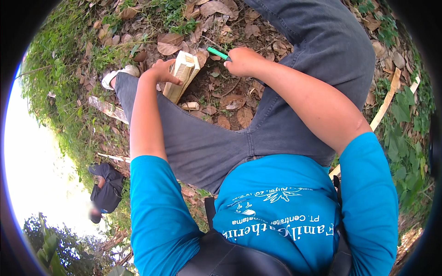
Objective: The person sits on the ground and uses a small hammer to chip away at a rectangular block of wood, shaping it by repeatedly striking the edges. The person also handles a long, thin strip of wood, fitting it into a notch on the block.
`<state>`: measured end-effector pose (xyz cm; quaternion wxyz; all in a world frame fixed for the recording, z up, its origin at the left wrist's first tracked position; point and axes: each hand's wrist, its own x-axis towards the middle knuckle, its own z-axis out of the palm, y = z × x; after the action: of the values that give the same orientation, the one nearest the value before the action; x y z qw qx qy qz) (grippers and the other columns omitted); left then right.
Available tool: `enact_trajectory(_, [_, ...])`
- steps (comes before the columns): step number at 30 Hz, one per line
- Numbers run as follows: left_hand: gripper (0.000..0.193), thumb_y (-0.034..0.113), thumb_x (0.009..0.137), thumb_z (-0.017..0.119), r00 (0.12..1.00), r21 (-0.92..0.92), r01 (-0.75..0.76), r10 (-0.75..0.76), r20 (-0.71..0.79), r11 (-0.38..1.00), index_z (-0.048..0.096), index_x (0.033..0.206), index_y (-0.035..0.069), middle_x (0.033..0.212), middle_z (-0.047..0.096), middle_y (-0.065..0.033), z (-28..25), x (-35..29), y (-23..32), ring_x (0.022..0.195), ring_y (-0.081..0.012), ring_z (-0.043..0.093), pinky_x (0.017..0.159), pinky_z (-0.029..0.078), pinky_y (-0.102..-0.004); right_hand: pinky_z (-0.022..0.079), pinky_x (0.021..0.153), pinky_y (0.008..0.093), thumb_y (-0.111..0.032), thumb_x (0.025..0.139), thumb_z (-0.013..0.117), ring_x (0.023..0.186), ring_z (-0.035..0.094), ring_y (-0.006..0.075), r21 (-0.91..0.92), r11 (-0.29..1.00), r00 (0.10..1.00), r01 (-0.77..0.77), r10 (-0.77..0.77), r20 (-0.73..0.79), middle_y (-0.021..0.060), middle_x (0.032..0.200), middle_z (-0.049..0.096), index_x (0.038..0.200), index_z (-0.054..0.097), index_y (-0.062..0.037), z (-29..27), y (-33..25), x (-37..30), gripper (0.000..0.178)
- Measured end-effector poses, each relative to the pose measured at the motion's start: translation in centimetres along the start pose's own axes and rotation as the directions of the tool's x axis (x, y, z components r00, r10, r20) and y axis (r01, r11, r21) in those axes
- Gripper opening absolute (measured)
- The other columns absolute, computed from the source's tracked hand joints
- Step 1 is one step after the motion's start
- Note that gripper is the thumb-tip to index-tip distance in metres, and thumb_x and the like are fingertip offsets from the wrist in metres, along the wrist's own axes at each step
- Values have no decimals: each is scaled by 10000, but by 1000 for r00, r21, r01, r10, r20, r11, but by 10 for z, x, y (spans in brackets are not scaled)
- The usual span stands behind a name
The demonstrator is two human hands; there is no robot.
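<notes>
My left hand (162,72) is closed around a pale, squared piece of wood (183,73) with a split-looking end, tilted between my spread legs. The thumb lies along its near side and the other fingers are partly hidden behind it. My right hand (242,61) grips a slim tool with a bright green, bar-shaped part (217,53) pointing toward the wood. A gap separates the green part from the wood. The rest of the tool is hidden by my fist, so its exact kind cannot be told. Below the wood, a small pale wood offcut (190,106) lies on the ground.
Dry leaves (232,101) and soil cover the ground between my legs. A weathered length of wood (108,109) lies beyond my left leg, near my light shoe (120,76). Long pale wood strips (386,99) lie at the right. Another person (108,186) crouches at far left.
</notes>
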<state>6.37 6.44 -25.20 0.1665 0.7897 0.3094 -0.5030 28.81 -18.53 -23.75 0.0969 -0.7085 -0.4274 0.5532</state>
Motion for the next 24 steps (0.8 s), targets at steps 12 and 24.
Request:
enact_trajectory(12, [718, 382, 786, 830, 912, -236, -195, 87, -400, 952, 587, 1440, 213, 1216, 584, -267, 34, -5, -34, 1206, -411, 561, 1079, 438, -448, 550, 873, 463, -299, 978, 589, 999, 706, 348, -1, 999, 998, -37, 37, 42, 203, 1022, 735, 1090, 732, 0, -16, -5, 13, 351])
enact_trajectory(24, [257, 87, 988, 532, 706, -861, -456, -498, -503, 223, 672, 1194, 24, 1007, 628, -54, 83, -39, 47, 873, -114, 552, 818, 457, -259, 535, 840, 485, -329, 979, 601, 941, 692, 370, -40, 999, 999, 35, -35, 7, 209, 974, 709, 1014, 713, 9, 2, 0, 21, 358])
